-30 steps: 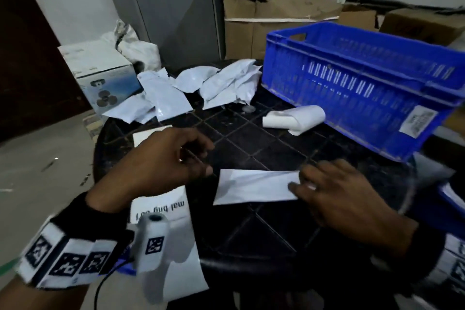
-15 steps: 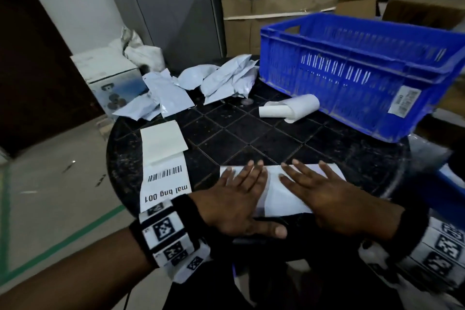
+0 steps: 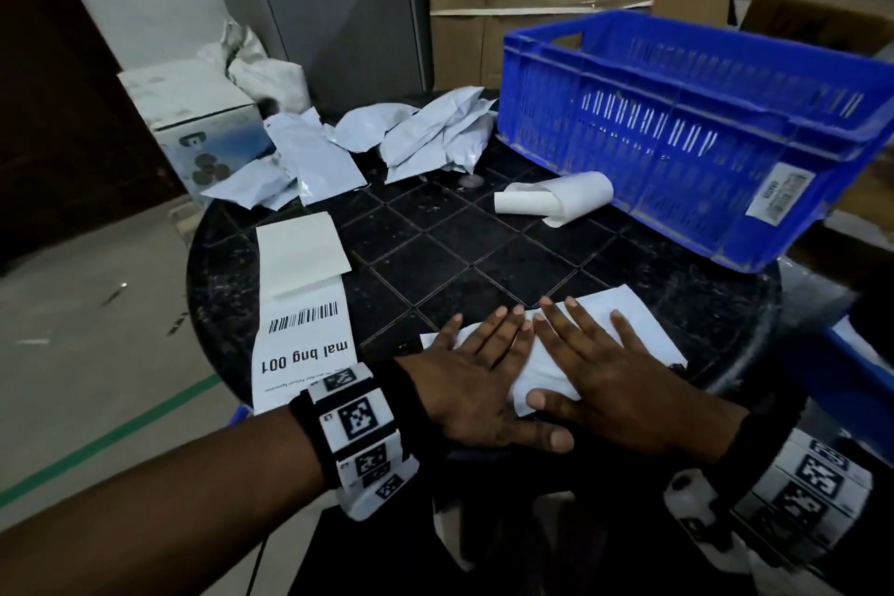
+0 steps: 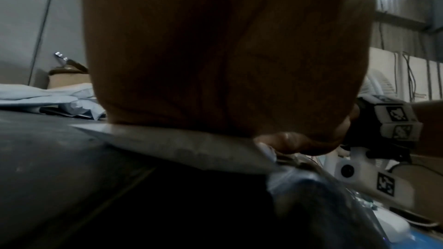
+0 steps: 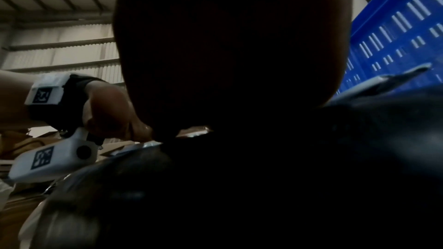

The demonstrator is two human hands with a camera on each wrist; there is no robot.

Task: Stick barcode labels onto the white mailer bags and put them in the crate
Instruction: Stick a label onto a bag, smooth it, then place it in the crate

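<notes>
There is one blue crate (image 3: 687,131) on one round black table (image 3: 484,257). One white bag (image 3: 624,329) lies flat under two hands. A heap of more white bags (image 3: 367,145) sits at the back, too jumbled to count. There is one label strip (image 3: 302,305) and one paper roll (image 3: 556,198)

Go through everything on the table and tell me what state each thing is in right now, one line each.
Left hand: flat, fingers straight, pressing on the mailer.
Right hand: flat, fingers spread, pressing on the mailer.
Mailer bag under the hands: lying flat on the table.
Label strip: unrolled, barcode label face up.
Label roll: lying on its side, partly unrolled.
Spare mailer bags: loose crumpled pile.
Blue crate: upright, inside not visible.
</notes>
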